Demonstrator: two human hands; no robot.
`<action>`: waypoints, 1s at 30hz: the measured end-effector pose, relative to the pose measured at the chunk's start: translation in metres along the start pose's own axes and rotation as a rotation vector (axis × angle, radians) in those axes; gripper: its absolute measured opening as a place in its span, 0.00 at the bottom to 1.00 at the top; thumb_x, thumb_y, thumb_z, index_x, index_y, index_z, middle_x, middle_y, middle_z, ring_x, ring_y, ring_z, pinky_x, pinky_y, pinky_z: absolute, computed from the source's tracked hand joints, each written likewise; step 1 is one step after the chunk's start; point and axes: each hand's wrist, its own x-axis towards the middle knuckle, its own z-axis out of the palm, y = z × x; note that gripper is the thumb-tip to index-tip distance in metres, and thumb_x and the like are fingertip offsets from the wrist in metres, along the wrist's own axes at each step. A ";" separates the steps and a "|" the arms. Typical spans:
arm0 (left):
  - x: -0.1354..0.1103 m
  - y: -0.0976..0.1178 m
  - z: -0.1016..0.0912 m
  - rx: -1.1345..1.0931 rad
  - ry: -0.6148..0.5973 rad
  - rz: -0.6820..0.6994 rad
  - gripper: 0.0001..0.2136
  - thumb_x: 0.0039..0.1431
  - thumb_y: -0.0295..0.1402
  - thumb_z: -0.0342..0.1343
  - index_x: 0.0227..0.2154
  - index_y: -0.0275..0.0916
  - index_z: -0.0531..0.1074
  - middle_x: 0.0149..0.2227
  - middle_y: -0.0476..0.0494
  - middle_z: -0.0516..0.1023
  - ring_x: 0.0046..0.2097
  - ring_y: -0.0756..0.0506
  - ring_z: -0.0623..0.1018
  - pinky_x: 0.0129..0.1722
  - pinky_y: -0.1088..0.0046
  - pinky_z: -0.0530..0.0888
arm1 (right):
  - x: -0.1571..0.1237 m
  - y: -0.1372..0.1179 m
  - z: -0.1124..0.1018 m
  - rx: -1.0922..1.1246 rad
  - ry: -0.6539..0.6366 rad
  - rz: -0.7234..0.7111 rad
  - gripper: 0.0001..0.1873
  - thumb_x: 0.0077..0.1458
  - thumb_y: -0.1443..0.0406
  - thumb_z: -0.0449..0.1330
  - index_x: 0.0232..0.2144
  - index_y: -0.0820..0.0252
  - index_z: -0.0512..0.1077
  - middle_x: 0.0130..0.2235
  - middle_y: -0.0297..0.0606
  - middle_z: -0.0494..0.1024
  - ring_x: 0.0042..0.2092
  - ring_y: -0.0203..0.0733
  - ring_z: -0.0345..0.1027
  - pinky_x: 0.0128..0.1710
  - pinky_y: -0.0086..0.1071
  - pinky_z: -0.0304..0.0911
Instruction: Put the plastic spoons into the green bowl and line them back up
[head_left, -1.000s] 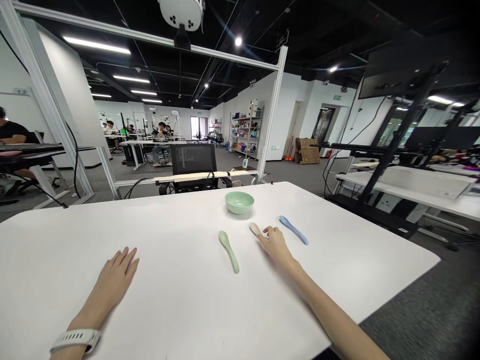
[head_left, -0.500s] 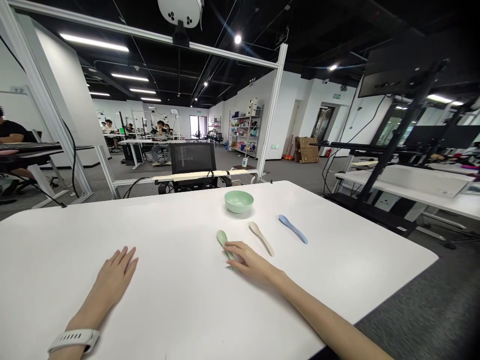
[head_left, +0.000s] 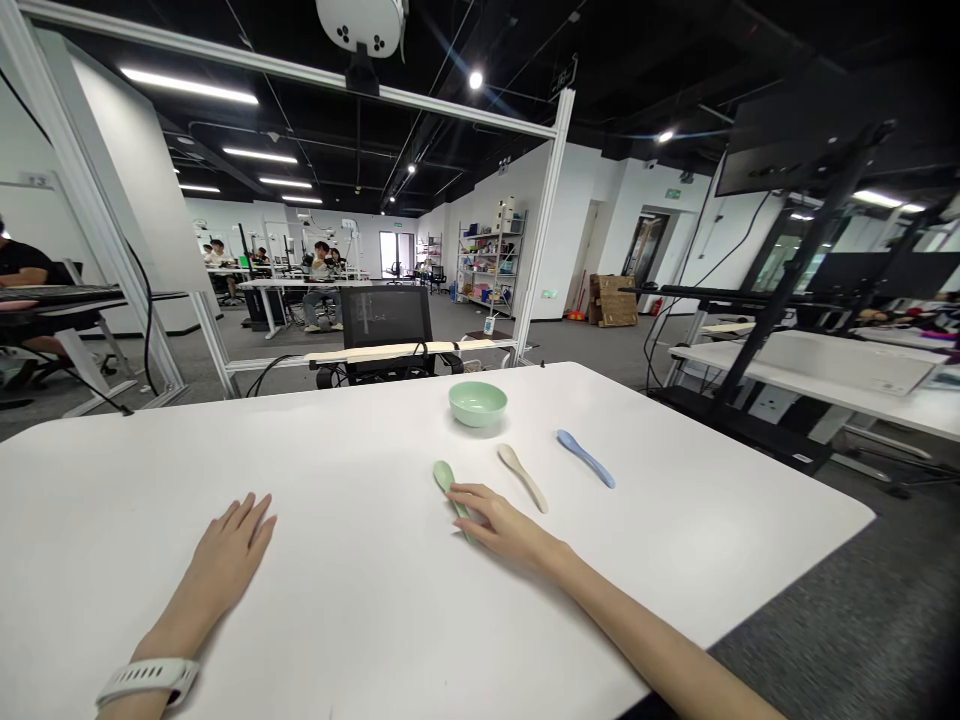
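Observation:
My right hand (head_left: pixel 501 524) lies over the handle of a green spoon (head_left: pixel 444 474) on the white table (head_left: pixel 360 600), fingers curled down onto it; only the spoon's bowl shows past my fingertips. A beige spoon (head_left: pixel 523 477) lies just right of the hand, and a blue spoon (head_left: pixel 586 458) lies further right. A pale green bowl (head_left: pixel 478 403) stands behind the spoons. My left hand (head_left: pixel 223 560) rests flat on the table at the near left with fingers stretched out, holding nothing. A white watch band (head_left: pixel 147 679) is on that wrist.
A black monitor (head_left: pixel 386 318) and an aluminium frame (head_left: pixel 541 225) stand behind the table's far edge. Another white desk with a black stand (head_left: pixel 795 270) is to the right. People sit at desks far back on the left.
My right hand left the beige spoon and moved left and nearer, onto the green spoon's handle. It has held still there for the last half second. The left hand has not moved.

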 end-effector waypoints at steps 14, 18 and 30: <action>0.001 -0.003 0.003 -0.019 -0.029 -0.009 0.35 0.69 0.44 0.35 0.68 0.28 0.70 0.71 0.26 0.70 0.73 0.28 0.68 0.70 0.45 0.67 | 0.002 0.001 0.004 0.004 0.006 -0.019 0.27 0.72 0.53 0.57 0.67 0.53 0.74 0.71 0.47 0.70 0.71 0.54 0.65 0.71 0.49 0.61; 0.000 -0.001 0.003 -0.030 -0.004 -0.010 0.33 0.69 0.42 0.37 0.68 0.30 0.71 0.70 0.26 0.72 0.73 0.29 0.69 0.70 0.45 0.68 | 0.002 0.003 0.004 0.008 0.020 -0.024 0.26 0.72 0.53 0.57 0.67 0.52 0.74 0.71 0.46 0.70 0.71 0.55 0.65 0.71 0.50 0.62; 0.001 -0.003 0.004 -0.013 -0.019 -0.018 0.35 0.69 0.45 0.34 0.68 0.29 0.70 0.71 0.28 0.71 0.73 0.30 0.68 0.71 0.47 0.66 | 0.002 0.007 0.005 0.004 0.025 -0.014 0.25 0.72 0.54 0.57 0.66 0.51 0.74 0.71 0.45 0.70 0.70 0.53 0.66 0.71 0.50 0.62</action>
